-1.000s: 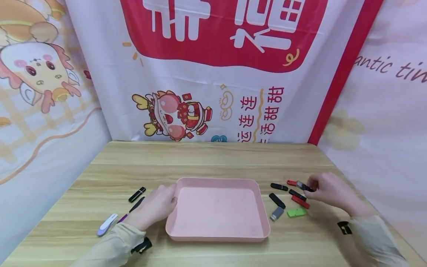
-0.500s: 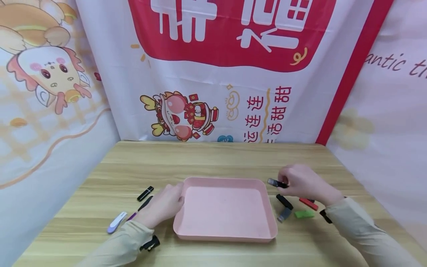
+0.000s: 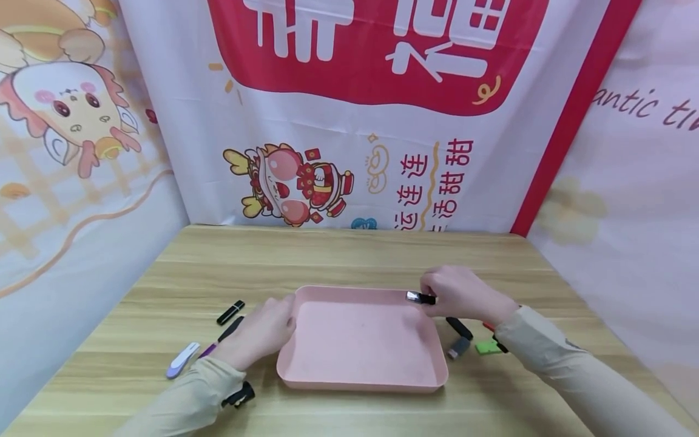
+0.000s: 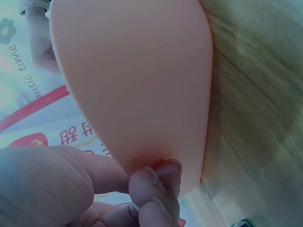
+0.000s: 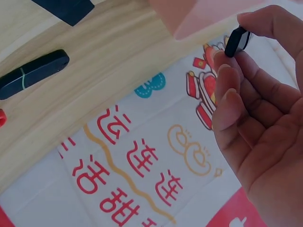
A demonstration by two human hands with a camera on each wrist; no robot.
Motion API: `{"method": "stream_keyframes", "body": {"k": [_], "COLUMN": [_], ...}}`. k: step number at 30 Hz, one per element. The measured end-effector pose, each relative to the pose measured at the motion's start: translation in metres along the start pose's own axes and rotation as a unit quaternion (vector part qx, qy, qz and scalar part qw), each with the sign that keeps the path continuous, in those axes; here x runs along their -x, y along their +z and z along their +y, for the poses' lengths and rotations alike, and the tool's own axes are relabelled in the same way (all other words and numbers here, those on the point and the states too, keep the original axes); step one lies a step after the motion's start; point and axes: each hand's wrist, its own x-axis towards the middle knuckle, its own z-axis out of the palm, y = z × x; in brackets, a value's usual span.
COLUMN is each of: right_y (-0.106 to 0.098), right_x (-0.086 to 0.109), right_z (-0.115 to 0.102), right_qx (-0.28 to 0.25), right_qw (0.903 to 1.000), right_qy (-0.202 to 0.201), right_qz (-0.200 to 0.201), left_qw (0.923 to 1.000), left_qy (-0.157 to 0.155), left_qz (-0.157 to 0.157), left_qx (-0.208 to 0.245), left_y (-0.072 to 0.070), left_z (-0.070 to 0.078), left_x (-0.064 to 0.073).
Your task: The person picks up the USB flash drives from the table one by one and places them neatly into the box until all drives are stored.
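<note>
My right hand (image 3: 464, 295) pinches a black and silver USB stick (image 3: 420, 297) between thumb and forefinger, over the far right corner of a pink tray (image 3: 360, 343). In the right wrist view the USB stick (image 5: 238, 41) appears nearly end-on at the fingertips, with the other fingers curled below it. My left hand (image 3: 266, 328) holds the tray's left wall, thumb and fingers on either side of the rim. That grip fills the lower part of the left wrist view, where the tray's pink wall (image 4: 137, 75) stands behind the fingertips. No object lies inside the tray.
Right of the tray lie a black USB stick (image 3: 459, 328), a grey one (image 3: 459, 348) and a green one (image 3: 488, 347), with a red one partly hidden by my right arm. Left of it are a black stick (image 3: 230, 312), a white-and-lilac one (image 3: 182, 360) and a purple one (image 3: 208, 350).
My right hand has picked up the black and silver USB stick from the group on the right and carried it left to above the tray's corner. The left hand stays on the rim.
</note>
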Motion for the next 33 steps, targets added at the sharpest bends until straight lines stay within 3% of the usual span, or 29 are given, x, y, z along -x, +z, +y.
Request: {"method": "stream_keyframes", "body": {"k": [8,13,20,25,33], "right_y": [0.008,0.018,0.034,0.039,0.046], "right_x": [-0.017,-0.025,-0.034,-0.039,-0.042], "right_z": [-0.002,-0.006,-0.012,-0.018,-0.023], "right_qx": [0.023,0.058,0.145,0.186,0.179], "right_qw": [0.9994,0.9970,0.9839,0.9778,0.9812], "right_qy": [-0.015,-0.044,-0.093,-0.082,-0.054], "right_qz": [-0.019,-0.023,-0.048,-0.050,-0.046], "left_qw": [0.9999,0.9999,0.9999,0.9998,0.9995], "left_qy": [0.008,0.014,0.008,0.019,0.022], "left_qz": [0.008,0.005,-0.008,-0.007,-0.021], "left_qx": [-0.004,-0.006,0.006,-0.001,-0.012], "left_y": [-0.002,-0.002,-0.002,-0.004,-0.008], "left_z": [-0.002,-0.002,-0.002,-0.002,-0.001], "left_x": [-0.001,-0.002,-0.001,0.000,0.002]}}
